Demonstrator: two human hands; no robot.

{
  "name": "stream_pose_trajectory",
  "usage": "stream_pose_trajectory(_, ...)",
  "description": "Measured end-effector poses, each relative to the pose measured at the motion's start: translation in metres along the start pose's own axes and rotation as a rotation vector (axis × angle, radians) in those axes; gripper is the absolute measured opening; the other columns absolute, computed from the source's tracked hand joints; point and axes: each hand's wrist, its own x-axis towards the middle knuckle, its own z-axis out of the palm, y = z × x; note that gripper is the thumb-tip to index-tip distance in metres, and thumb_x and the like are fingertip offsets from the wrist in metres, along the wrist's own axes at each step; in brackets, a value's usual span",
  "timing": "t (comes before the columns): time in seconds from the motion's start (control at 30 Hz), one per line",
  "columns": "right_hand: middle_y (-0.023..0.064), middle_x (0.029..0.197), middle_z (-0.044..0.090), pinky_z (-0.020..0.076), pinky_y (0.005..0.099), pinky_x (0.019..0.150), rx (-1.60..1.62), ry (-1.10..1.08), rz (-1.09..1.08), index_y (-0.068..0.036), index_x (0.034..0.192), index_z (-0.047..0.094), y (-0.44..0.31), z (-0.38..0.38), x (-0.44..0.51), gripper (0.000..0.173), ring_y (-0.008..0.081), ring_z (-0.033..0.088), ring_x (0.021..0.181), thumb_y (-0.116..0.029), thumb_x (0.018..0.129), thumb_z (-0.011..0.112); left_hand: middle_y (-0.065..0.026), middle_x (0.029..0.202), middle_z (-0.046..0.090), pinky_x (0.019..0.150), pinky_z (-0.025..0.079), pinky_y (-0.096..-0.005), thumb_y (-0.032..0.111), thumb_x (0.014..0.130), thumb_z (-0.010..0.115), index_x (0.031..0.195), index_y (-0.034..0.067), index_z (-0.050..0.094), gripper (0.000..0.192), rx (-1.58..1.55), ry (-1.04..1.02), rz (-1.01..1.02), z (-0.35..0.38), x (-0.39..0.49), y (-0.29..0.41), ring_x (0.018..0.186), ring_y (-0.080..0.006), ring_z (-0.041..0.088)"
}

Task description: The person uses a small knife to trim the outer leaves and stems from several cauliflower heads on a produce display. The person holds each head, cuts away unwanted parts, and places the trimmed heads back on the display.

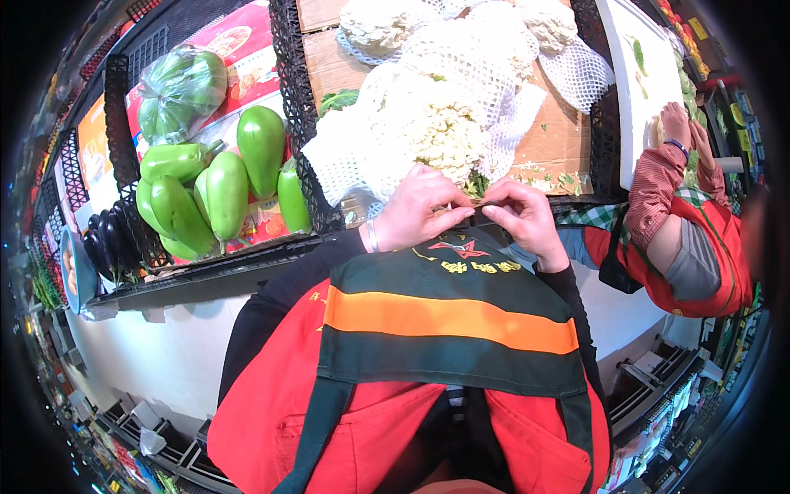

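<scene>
My left hand (416, 207) and my right hand (523, 216) meet at the front edge of a cardboard-lined crate. Thumb and forefinger of each pinch a thin brownish strip (484, 204), too small to identify. Just beyond my fingers lies a pale cauliflower (447, 133) with white foam netting (336, 154) around it. Some green leaf (476, 184) pokes out between it and my hands. More netted cauliflowers (376, 28) sit behind, washed out by bright light.
Left of the crate's black plastic wall (293, 86) lie light-green eggplants (225, 194) and a plastic bag (182, 86) of green vegetables. Dark eggplants (105, 244) and a blue basin (77, 272) are farther left. At right, another person (685, 247) reaches over greens beside a white foam box (642, 92).
</scene>
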Motion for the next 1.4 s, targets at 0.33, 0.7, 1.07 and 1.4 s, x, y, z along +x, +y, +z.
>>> stream_pose_trajectory(0.33, -0.0019, 0.085, 0.064, 0.0438, 0.0196, 0.064, 0.291, 0.216, -0.073, -0.002, 0.098, 0.065, 0.012, 0.018, 0.002, 0.007, 0.0039, 0.057, 0.074, -0.003, 0.091, 0.067, -0.0074, 0.074, 0.066, 0.071, 0.050, -0.0402, 0.017, 0.082, 0.073, 0.089, 0.010, 0.070, 0.010, -0.078, -0.200, -0.241, 0.002, -0.018, -0.009, 0.073, -0.0286, 0.064)
stream_pose_trajectory(0.7, -0.0022, 0.090, 0.066, 0.0407, 0.0158, 0.060, 0.400, 0.476, -0.071, -0.009, 0.099, 0.060, 0.048, -0.020, -0.001, 0.006, 0.0006, 0.056, 0.072, -0.013, 0.098, 0.064, -0.0081, 0.089, 0.069, 0.103, 0.043, -0.0411, 0.017, 0.082, 0.069, 0.111, 0.010, 0.067, 0.030, 0.451, -0.441, 0.274, -0.010, -0.034, -0.016, 0.106, -0.0323, 0.062)
stream_pose_trajectory(1.07, 0.0001, 0.077, 0.062, 0.0502, 0.0227, 0.056, 0.648, 0.308, 0.175, -0.005, 0.099, 0.055, 0.070, 0.015, 0.015, 0.011, 0.0083, 0.062, 0.064, -0.014, 0.100, 0.059, -0.0027, 0.117, 0.054, 0.096, 0.031, -0.0442, 0.035, 0.070, 0.082, 0.106, 0.021, 0.069, 0.041, 0.648, 0.187, -0.091, 0.033, -0.045, -0.026, 0.112, -0.0261, 0.048)
stream_pose_trajectory(1.4, -0.0041, 0.081, 0.051, 0.0376, 0.0211, 0.057, 0.251, 0.146, -0.008, -0.007, 0.094, 0.055, 0.060, 0.024, 0.020, 0.011, 0.0049, 0.047, 0.069, -0.009, 0.094, 0.066, -0.0049, 0.097, 0.063, 0.090, 0.037, -0.0450, 0.026, 0.072, 0.071, 0.098, 0.014, 0.066, 0.030, 0.248, 0.263, -0.061, 0.043, -0.065, 0.001, 0.102, -0.0278, 0.058)
